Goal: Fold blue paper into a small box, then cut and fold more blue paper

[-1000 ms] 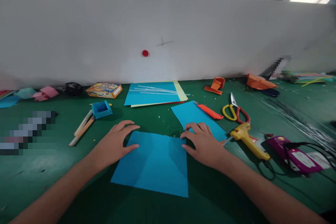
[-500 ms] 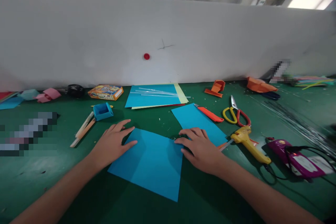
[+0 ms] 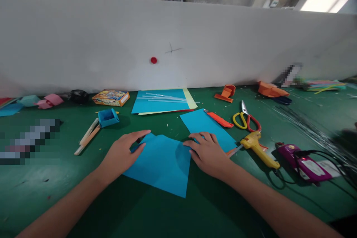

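A blue sheet of paper [image 3: 164, 163] lies in front of me, its far edge bent up in a low bulge. My left hand [image 3: 125, 150] grips the sheet's far left corner, thumb on the near side and fingers curled over the raised edge. Across from it, my right hand [image 3: 208, 152] has its fingers bent around the far right corner, and blue paper shows between them. The corner under that hand is mostly hidden. Just beyond the right hand is a second blue sheet [image 3: 208, 124], with an orange utility knife [image 3: 220, 119] on its far edge.
To the right are scissors [image 3: 247, 117], a yellow glue gun [image 3: 260, 150] and a purple device with cables [image 3: 304, 163]. A small blue paper box [image 3: 108, 118] and wooden sticks [image 3: 88, 137] lie left. Stacked sheets [image 3: 161, 106] with clear strips sit near the white partition [image 3: 97, 44].
My left hand has closed on the sheet's corner, and the far edge has bent upward. The sheet's near edge has shifted away from me. My right hand stays at its corner.
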Tool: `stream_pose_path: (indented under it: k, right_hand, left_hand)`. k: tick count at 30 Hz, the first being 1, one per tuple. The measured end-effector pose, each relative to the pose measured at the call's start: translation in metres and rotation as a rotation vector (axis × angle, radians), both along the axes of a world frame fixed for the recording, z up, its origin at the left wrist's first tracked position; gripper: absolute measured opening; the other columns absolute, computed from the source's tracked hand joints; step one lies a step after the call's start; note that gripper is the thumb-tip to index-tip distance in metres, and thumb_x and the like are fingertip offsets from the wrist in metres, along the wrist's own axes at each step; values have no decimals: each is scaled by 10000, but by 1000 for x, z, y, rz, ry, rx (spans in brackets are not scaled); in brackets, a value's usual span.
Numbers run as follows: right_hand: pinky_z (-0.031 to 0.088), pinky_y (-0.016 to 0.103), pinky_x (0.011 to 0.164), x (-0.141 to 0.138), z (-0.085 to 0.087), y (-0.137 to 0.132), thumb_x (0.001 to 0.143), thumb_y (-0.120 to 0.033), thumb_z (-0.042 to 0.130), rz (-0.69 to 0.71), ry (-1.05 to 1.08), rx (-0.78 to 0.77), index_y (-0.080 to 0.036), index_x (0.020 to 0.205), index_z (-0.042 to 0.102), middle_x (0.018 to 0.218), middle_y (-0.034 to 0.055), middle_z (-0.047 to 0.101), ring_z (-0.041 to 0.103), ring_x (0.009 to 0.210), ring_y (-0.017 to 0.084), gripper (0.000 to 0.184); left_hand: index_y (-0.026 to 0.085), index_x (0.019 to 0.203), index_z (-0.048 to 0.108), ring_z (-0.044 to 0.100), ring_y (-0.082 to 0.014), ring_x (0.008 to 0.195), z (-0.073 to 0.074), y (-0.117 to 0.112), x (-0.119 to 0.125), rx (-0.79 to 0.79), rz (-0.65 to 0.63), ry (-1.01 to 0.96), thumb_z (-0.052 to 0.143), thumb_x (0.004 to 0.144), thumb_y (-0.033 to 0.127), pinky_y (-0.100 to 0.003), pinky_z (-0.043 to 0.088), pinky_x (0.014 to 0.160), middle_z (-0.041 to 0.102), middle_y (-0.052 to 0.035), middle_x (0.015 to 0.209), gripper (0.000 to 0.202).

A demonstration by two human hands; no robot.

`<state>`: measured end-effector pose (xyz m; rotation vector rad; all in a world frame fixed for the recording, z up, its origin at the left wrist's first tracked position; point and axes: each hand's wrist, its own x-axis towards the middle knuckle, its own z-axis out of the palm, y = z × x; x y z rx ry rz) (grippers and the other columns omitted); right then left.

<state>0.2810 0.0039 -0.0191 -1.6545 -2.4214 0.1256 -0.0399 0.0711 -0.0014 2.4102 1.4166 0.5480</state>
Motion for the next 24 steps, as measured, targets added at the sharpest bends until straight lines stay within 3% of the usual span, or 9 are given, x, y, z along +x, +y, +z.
stream_pose_path:
  k: [2,5,8,13,18,24]
  right_hand:
    - [391,574,1046,0,0,0,1069,-288,410,-5,-19,23,-291,1386,646,1471,97,576,457,1333,368,395]
    - [394,562,1032,0,-1,0,1069,-276,425,-7,-32,47,-283,1383,651,1464,101,583,465,1319,369,387]
    - [397,553,1024,0,-2,0,1069,-273,430,1,-31,58,-283,1382,654,1451,104,592,477,1300,362,385]
    - [394,559,1032,1,-7,2,1073,-277,422,3,-49,72,-291,1391,649,1460,102,590,472,1313,371,392]
    - [352,609,1088,7,-8,10,1075,-232,367,10,-107,56,-280,1449,619,1579,108,501,411,1406,399,453]
    - [297,630,1163,9,-5,11,1107,-468,313,40,-26,-5,-265,1486,582,1656,79,415,334,1485,388,507]
  left_hand:
    - [312,1572,450,684,-282,1160,1,-6,4,-7,-12,-50,506,1020,466,-300,610,719,715,-37,1327,575]
    - [324,1632,332,645,-269,1260,0,-11,6,6,-148,-45,490,1040,392,-363,597,953,672,-39,1407,617]
    - [318,1612,391,533,-282,1418,-4,-12,4,16,-234,14,446,1065,381,-439,487,1148,546,-45,1561,553]
    - [319,1635,349,414,-238,1514,-12,-7,0,-47,-320,6,351,1065,227,-415,412,1219,407,21,1658,578]
    - [385,1586,432,426,-214,1499,-15,-6,-2,-63,-478,-20,357,924,23,-428,398,1228,389,80,1649,759]
    - [310,1490,583,411,-221,1509,-12,-9,-1,-48,-661,-15,366,909,-12,-435,406,1230,474,20,1608,699]
